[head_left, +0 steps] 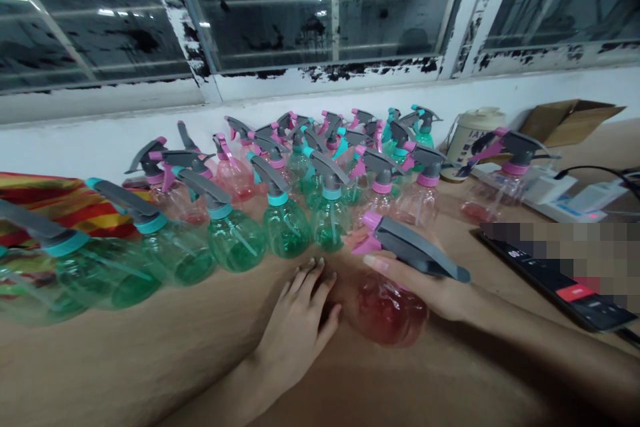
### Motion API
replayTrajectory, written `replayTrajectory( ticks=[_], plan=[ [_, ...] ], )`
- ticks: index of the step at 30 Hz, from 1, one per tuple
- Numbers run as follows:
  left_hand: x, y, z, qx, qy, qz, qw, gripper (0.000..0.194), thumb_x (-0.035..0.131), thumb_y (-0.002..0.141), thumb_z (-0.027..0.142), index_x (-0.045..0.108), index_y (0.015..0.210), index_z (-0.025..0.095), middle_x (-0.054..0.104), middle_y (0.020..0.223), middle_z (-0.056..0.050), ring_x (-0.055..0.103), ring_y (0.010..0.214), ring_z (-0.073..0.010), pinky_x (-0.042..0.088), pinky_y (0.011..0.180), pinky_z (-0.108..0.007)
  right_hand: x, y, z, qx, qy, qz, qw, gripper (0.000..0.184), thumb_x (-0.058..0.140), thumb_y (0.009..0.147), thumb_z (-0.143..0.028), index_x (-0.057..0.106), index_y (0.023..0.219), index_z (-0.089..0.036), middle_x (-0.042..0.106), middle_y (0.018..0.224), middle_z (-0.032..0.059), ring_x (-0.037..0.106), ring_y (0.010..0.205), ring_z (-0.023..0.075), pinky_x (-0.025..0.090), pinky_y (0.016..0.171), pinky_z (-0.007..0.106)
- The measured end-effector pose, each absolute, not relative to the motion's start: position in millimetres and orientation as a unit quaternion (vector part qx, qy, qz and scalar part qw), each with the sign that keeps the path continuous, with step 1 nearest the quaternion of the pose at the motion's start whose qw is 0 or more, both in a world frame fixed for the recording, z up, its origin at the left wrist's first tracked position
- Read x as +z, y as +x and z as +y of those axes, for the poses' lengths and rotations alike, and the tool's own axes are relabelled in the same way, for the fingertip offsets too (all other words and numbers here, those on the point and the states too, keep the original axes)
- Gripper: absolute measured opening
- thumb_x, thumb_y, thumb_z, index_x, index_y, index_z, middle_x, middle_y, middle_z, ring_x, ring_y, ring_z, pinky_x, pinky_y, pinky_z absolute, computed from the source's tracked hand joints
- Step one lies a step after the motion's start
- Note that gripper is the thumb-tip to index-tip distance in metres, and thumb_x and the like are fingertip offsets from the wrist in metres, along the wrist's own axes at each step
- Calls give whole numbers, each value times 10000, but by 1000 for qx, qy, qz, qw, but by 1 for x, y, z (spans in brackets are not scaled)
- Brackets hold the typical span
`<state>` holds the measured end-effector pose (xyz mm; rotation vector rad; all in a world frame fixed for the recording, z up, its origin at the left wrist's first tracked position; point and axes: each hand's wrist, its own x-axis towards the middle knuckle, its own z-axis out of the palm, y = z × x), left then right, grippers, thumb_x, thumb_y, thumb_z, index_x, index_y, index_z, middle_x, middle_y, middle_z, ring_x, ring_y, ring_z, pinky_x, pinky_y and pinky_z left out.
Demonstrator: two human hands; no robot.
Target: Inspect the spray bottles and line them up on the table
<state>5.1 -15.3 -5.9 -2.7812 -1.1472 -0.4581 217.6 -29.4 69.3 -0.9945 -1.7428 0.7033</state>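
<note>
My right hand (425,280) is wrapped round the neck of a pink spray bottle (387,320) with a grey and pink trigger head. The bottle is slightly tilted over the wooden table, its nozzle pointing left. My left hand (300,320) rests palm down on the tabletop with fingers stretched, just left of that bottle and apart from it. Beyond my fingertips, a green spray bottle (285,230) and another green spray bottle (331,217) stand in a front row. A pink spray bottle (381,197) stands just behind the held one.
More green and pink bottles crowd back toward the window wall. A phone (550,273) lies at the right, near a power strip (555,200). Behind are a lone pink bottle (495,190), a cream canister (473,140) and a cardboard box (565,123). Red-yellow cloth (75,207) lies left.
</note>
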Motion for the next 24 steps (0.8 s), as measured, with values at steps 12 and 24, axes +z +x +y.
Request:
replayTrajectory(
  ticks=[12, 24],
  plan=[
    [-4, 4, -16, -139, -914, -378, 55, 399, 486, 910, 266, 478, 1276, 107, 494, 1332, -159, 450, 1229, -314, 416, 967, -492, 72, 213, -32, 296, -417, -711, 483, 180, 579, 834, -347, 661, 938, -226, 698, 844, 22, 638, 714, 168, 499, 643, 299],
    [-6, 4, -14, -154, -912, -377, 52, 350, 440, 930, 283, 497, 1236, 122, 520, 1300, -159, 454, 1224, -317, 427, 946, -506, 68, 215, -38, 265, -423, -732, 464, 117, 551, 852, -300, 582, 762, -231, 621, 678, -21, 602, 637, 128, 505, 639, 264]
  ],
)
